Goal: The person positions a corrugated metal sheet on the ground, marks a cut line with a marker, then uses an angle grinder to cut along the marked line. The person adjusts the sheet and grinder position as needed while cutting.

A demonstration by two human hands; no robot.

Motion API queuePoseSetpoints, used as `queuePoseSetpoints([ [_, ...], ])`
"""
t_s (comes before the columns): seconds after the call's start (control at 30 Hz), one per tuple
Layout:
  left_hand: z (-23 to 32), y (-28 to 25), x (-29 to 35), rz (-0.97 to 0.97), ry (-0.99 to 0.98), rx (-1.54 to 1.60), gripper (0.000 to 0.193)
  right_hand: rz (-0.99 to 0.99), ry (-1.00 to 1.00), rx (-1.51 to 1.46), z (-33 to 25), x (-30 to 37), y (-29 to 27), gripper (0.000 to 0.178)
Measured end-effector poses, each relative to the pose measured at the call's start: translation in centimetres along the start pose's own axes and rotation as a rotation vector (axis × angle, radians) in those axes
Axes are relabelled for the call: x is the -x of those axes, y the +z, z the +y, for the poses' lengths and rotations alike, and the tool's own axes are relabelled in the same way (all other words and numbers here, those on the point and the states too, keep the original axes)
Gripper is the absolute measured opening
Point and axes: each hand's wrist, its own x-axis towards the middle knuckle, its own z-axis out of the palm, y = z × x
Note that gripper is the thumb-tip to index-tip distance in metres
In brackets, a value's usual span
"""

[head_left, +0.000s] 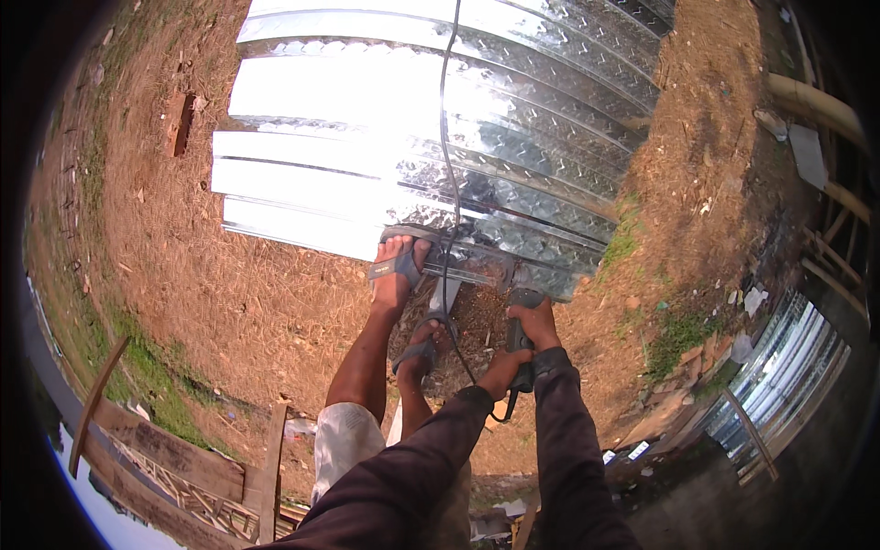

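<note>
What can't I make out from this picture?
All in the head view:
Power tool: parts of its body hidden by the right hand and left hand.
Cable: far end cut off by the upper edge.
Metal sheets: left part's surface washed out by glare; far side cut off by upper edge.

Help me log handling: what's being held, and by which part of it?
A dark corded power tool: the right grip holds it near its head, the left grip on its body, nearer the cord.
</note>
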Motion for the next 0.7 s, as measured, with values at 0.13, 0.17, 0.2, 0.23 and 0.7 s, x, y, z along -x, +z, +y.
queuePoseSetpoints([
  [0.13, -0.4, -0.2, -0.2, -0.002, 0.025, -0.006, 0.039, 0.067, -0.004, 0.128, 1.1, -1.0, 0.4, 0.088],
  [0.17, -0.5, -0.2, -0.3, 0.007, 0.026, -0.017, 0.039, 0.060, -0.045, 0.121, 1.3, -1.1, 0.4, 0.087],
  [0.2, -0.5, -0.2, -0.3, -0.007, 0.028, 0.004, 0.039, 0.065, -0.042, 0.116, 1.4, -1.1, 0.4, 0.087],
  [0.23, -0.6, -0.3, -0.4, -0.013, 0.022, 0.015, 0.040, 0.088, -0.008, 0.116, 1.4, -1.1, 0.4, 0.087],
  [0.7, 0.0, 0.2, 0.0, 0.009, 0.012, 0.007, 0.041, 0.044, -0.009, 0.148, -0.5, 0.0, -0.2, 0.093],
])
